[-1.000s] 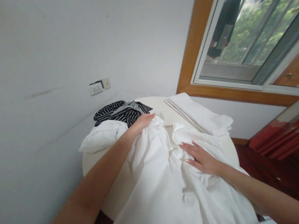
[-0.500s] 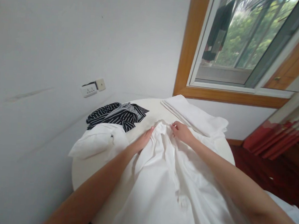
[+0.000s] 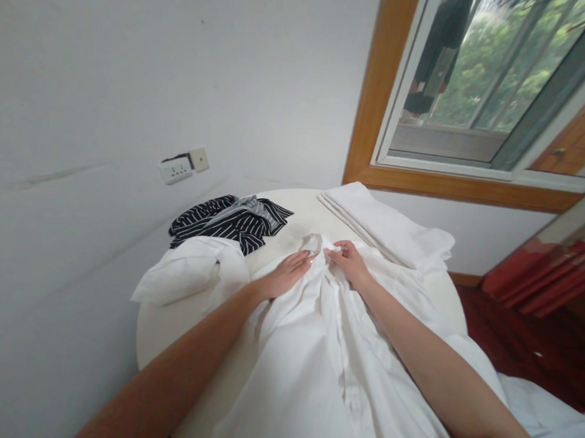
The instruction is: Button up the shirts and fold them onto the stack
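A white shirt point(image 3: 308, 353) lies spread and creased over the round table, its gathered collar end pointing away from me. My left hand point(image 3: 288, 274) rests on the left side of the collar, fingers stretched out over the cloth; its thumb is hard to make out. On the other side, my right hand point(image 3: 350, 260) is closed, pinching the collar's right edge between thumb and fingers. Both hands are close together, with the collar between them.
The white round table point(image 3: 156, 339) stands against the wall. Black-and-white striped cloth point(image 3: 222, 221) and a bundled white cloth point(image 3: 188, 275) lie at left. Folded white cloth point(image 3: 387, 222) is at the back right, below the window. More white fabric point(image 3: 539, 410) shows at lower right.
My left hand has moved right, from beside the collar onto it. My right hand has shifted slightly, still pinching the collar edge. The camera view has tilted a little.
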Motion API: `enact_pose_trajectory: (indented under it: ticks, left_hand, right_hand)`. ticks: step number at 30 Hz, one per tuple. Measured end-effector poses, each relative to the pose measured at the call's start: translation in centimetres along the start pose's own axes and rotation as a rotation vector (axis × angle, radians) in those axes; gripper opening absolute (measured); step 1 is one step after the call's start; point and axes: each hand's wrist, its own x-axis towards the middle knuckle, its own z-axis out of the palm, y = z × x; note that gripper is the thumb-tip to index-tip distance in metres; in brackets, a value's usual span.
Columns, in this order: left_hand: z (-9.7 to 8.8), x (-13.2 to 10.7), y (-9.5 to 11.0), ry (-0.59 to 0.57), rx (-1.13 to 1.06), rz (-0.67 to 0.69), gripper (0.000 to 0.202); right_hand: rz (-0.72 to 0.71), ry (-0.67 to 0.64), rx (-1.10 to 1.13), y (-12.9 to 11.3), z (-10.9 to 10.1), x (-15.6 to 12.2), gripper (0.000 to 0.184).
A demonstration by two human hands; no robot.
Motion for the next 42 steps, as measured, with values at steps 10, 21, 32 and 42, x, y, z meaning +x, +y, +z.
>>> enact_pose_trajectory:
  ticks: [10,21,32,42]
  left_hand:
    - [-3.9,-1.1,0.7,0.231,0.598,-0.335,0.035]
    - [-3.9,-1.0,1.2,0.21,0.644,-0.473,0.023]
    - [-9.9,-2.4,0.8,0.068,0.596,-0.564,0.049]
    - [-9.8,-2.1,0.0,0.162,0.518,-0.532,0.044]
  right_hand:
    - [-0.265,0.006,-0.543,-0.3,-1.0,-0.4,0.026]
    - [-0.209,-0.11,-0.669,-0.8,-1.0,-0.8,0.033]
    - [-0.223,-0.09,-0.808,-1.4,0.1,-1.6,0.033]
    - [-0.161,-0.153,-0.723,-1.9,2.7,-2.7,0.038]
